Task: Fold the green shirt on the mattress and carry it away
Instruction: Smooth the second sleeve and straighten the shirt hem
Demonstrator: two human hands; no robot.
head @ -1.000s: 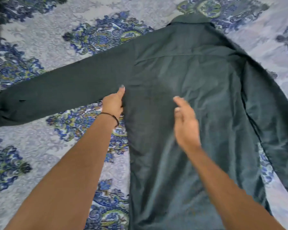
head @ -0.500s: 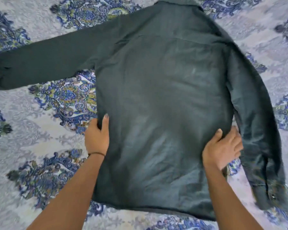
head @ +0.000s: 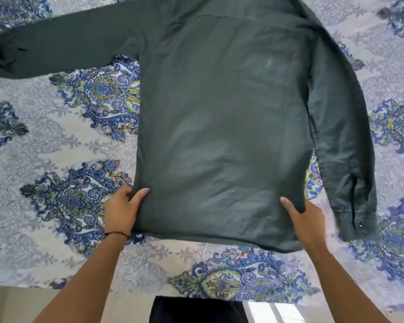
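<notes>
Clearly, the green shirt (head: 222, 127) lay spread flat, back side up, on the mattress (head: 56, 141) with its patterned sheet, and no fold was made yet. My left hand (head: 121, 212) pinched its left edge near the hem, thumb on top, and my right hand (head: 307, 221) gripped the right edge in the same way. Both sleeves were lying out at the sides, so all the folding and the carrying away remained.
</notes>
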